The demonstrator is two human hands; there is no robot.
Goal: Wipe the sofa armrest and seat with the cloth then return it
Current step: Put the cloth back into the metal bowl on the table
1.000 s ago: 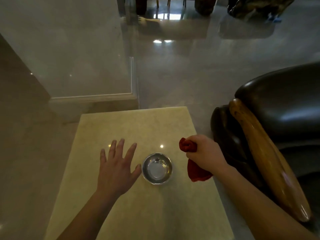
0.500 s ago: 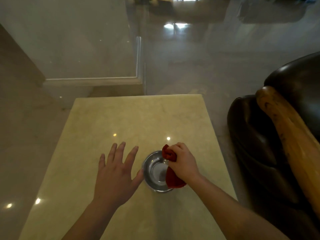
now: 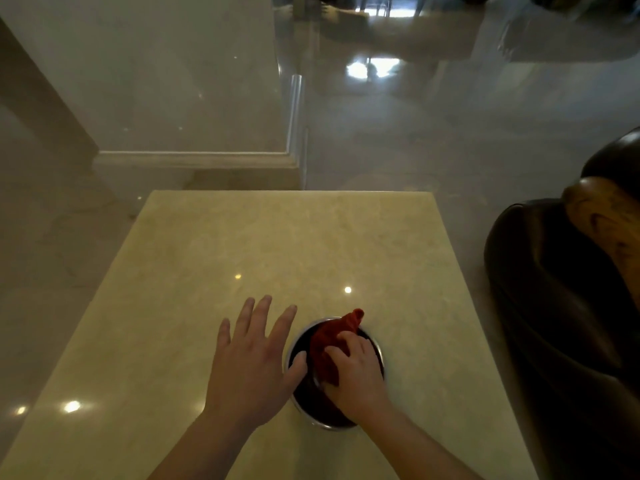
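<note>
A red cloth (image 3: 329, 344) lies bunched inside a small steel bowl (image 3: 380, 353) on the beige marble table (image 3: 277, 244). My right hand (image 3: 356, 374) is down in the bowl with its fingers gripping the cloth. Flat on the table just left of the bowl rests my left hand (image 3: 252, 362), fingers spread, its thumb touching the bowl's rim. The dark leather sofa (image 3: 554, 306) with its wooden armrest (image 3: 606, 220) stands at the right edge of the view.
The table fills the lower middle; its right edge leaves a narrow strip of glossy floor (image 3: 415, 133) before the sofa. A pale wall corner with a skirting board (image 3: 194, 157) stands beyond the table's far left.
My right hand has carried the red cloth leftward from beside the sofa and lowered it into the bowl. The left hand has stayed flat by the bowl. The view has shifted left.
</note>
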